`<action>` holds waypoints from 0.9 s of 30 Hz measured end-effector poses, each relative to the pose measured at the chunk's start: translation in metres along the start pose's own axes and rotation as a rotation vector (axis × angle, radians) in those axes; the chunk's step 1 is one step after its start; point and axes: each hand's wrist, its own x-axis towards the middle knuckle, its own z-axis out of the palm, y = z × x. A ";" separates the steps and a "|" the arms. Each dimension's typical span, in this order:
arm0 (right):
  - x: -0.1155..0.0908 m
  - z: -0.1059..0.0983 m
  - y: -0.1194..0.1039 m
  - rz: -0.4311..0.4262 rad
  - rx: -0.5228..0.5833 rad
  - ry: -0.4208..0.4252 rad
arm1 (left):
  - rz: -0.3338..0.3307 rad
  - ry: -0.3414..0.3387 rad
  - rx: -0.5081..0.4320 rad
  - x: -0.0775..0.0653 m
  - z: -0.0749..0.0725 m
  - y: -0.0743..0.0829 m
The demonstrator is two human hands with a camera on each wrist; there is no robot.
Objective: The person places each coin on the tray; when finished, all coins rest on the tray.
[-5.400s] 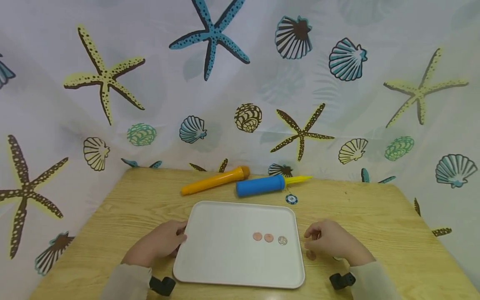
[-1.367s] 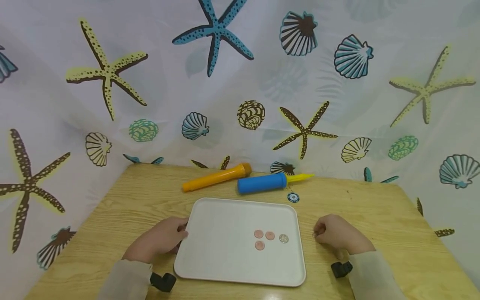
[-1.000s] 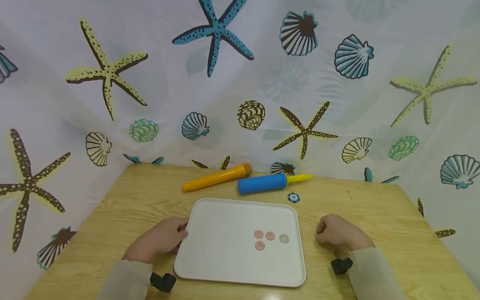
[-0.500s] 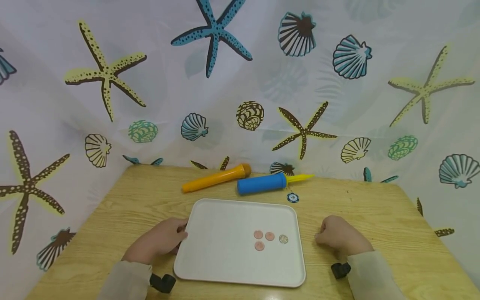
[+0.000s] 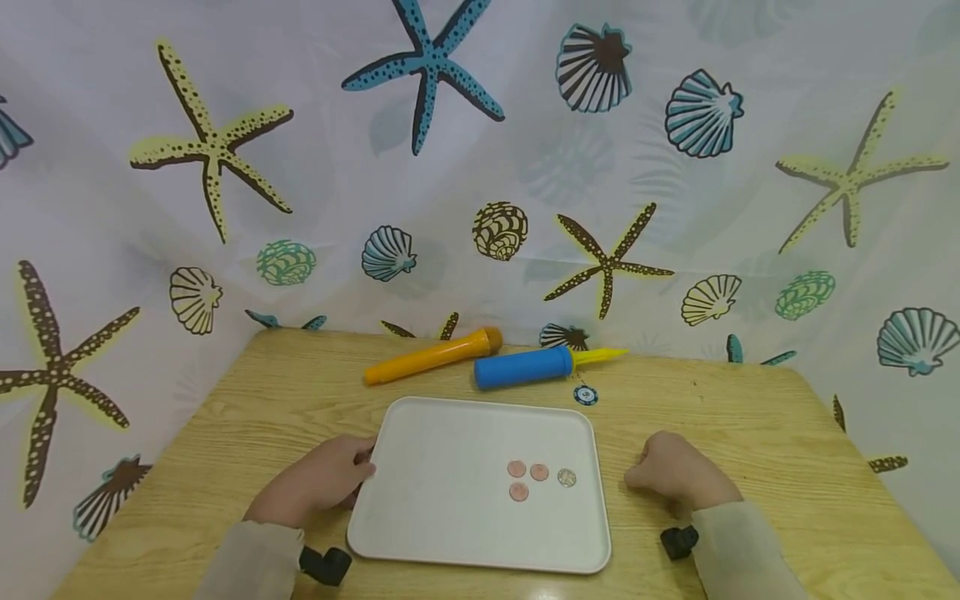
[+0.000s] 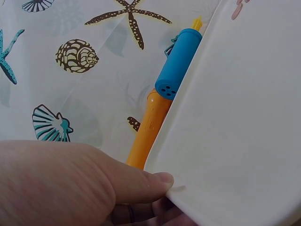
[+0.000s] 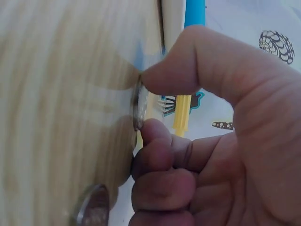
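Note:
My left hand (image 5: 326, 479) grips the left rim of a white tray (image 5: 420, 492), thumb on top and fingers underneath in the left wrist view. On the tray's right half lie copper coins (image 5: 519, 492), three in all, and one silver coin (image 5: 567, 477). To the right of the tray, my right hand (image 5: 678, 471) is low over the wooden table. The right wrist view has its thumb and index finger pinching the edges of a silver-coloured coin (image 7: 140, 108) at the table surface, the other fingers curled. Another coin (image 7: 95, 207) lies close to that hand.
Behind the tray lie an orange rod with a rounded end (image 5: 431, 357), a blue hand pump (image 5: 523, 367) with a yellow nozzle, and a blue-and-white chip (image 5: 586, 395). A curtain (image 5: 450, 183) printed with starfish and shells hangs along the table's back edge.
Since the oldest frame, a third copper coin has come to lie on the tray and my right hand has shifted rightward. Over the last second it barely moves; the left hand keeps its grip.

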 end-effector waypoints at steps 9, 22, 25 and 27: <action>0.003 0.002 -0.003 -0.121 -0.120 0.043 | -0.003 -0.002 0.004 0.003 0.000 -0.003; 0.005 0.003 -0.003 -0.112 -0.173 0.032 | -0.006 -0.011 0.030 0.002 -0.002 0.000; 0.007 0.004 -0.002 -0.102 -0.176 0.028 | -0.007 -0.010 0.026 0.002 -0.002 0.000; 0.008 0.004 -0.003 -0.098 -0.180 0.029 | -0.003 -0.010 0.027 0.002 -0.002 0.000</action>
